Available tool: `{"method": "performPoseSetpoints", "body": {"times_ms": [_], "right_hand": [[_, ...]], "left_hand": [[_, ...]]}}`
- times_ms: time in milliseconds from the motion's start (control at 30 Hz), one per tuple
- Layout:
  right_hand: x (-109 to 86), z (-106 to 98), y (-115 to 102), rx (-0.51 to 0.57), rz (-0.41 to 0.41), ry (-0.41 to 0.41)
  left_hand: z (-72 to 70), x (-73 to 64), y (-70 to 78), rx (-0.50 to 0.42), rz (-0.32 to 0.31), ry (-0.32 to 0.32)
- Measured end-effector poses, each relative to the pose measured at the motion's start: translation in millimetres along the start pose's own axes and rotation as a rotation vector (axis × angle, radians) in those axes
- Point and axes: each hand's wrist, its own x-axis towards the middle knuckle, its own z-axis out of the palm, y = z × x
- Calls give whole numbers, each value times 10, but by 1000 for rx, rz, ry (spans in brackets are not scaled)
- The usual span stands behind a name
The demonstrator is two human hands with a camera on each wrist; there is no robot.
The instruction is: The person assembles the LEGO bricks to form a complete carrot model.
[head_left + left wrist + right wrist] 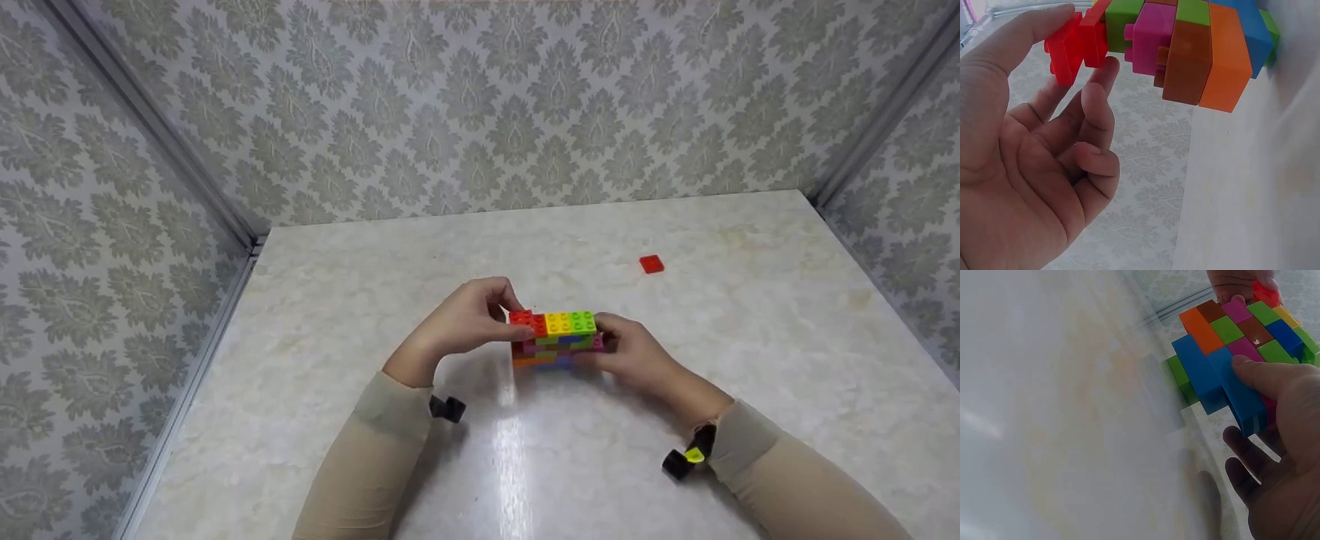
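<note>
A multicoloured block of stacked toy bricks [559, 343] stands near the middle of the table, with orange, blue, green, pink and brown bricks in its layers. Yellow and light green bricks [582, 322] form part of its top row. My left hand [472, 319] pinches a red brick [1066, 49] between thumb and fingers at the block's upper left end. This brick sits against another thin red brick [1094, 35] on the stack, slightly offset. From the right side, my right hand [637, 352] grips the block, its thumb [1258, 371] across a blue brick's face and other fingers behind.
A small square red brick [652, 264] lies alone toward the back right of the pale marbled table [360, 292]. Patterned wall panels [480, 105] enclose the back and both sides. Each wrist wears a small black camera [679, 463].
</note>
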Motion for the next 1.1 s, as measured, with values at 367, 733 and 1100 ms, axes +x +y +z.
{"method": "performPoseSetpoints", "body": {"times_ms": [367, 733, 1100], "right_hand": [[-8, 11, -22, 6, 0, 8], [-6, -8, -35, -4, 17, -9], [-3, 0, -35, -2, 2, 0]], "left_hand": [[36, -3, 17, 0, -3, 25], [50, 10, 12, -30, -9, 23], [30, 41, -74, 23, 7, -33]]}}
